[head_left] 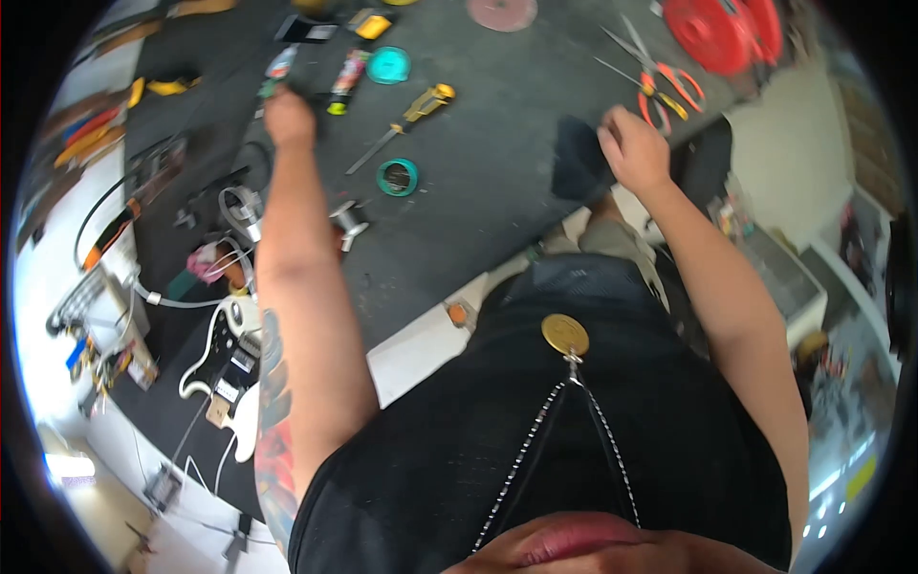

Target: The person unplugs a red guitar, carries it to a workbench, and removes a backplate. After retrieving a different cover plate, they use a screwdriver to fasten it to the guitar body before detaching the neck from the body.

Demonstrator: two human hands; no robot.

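My left hand [289,117] reaches to the upper left of the dark table, its fingers closed around or against a small tube-like item [281,63] with a pale, partly blue body; blur hides the exact grip. On the right, my right hand [634,147] is closed at the table's edge, holding a dark cloth-like piece [577,158]. Between the hands lie a yellow-and-black screwdriver [414,115], a teal lid [388,65] and a teal round container [397,177] with small dark bits inside. A colourful tube [347,82] rests beside my left hand.
Orange-handled scissors [669,84] and a red reel [712,33] are at the upper right of the table [488,143]. A metallic spool [349,225], cables [182,303] and a white guitar-like body [247,421] lie on the left. A pink disc [502,11] sits at the top.
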